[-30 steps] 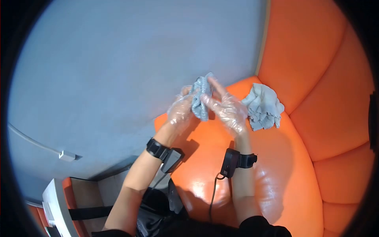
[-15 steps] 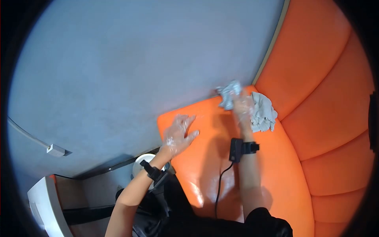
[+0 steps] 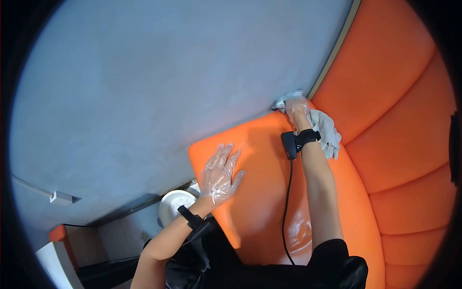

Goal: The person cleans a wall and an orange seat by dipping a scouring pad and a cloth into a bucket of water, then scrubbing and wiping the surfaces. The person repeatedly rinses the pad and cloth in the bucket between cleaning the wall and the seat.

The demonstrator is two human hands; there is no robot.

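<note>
My left hand (image 3: 219,176), in a clear plastic glove, rests on the orange padded seat (image 3: 262,168) near its left edge, fingers spread. At the seat's far corner, against the wall, my gloved right hand (image 3: 297,107) grips a silvery striped cloth (image 3: 280,104). Part of that cloth is hidden behind the hand. A crumpled light grey cloth (image 3: 328,135) lies on the seat just right of my right wrist, partly covered by the forearm. Each wrist wears a black strapped device; a cable runs from the right one.
A grey-blue wall (image 3: 168,82) rises behind the seat. The curved orange backrest (image 3: 404,144) borders the right side. A white round container (image 3: 174,202) stands on the floor beside my left forearm. A white socket box (image 3: 61,198) with a cable sits low on the wall.
My right hand has pushed the striped cloth farther back to the corner by the wall. My left hand has shifted slightly and now lies flatter on the seat.
</note>
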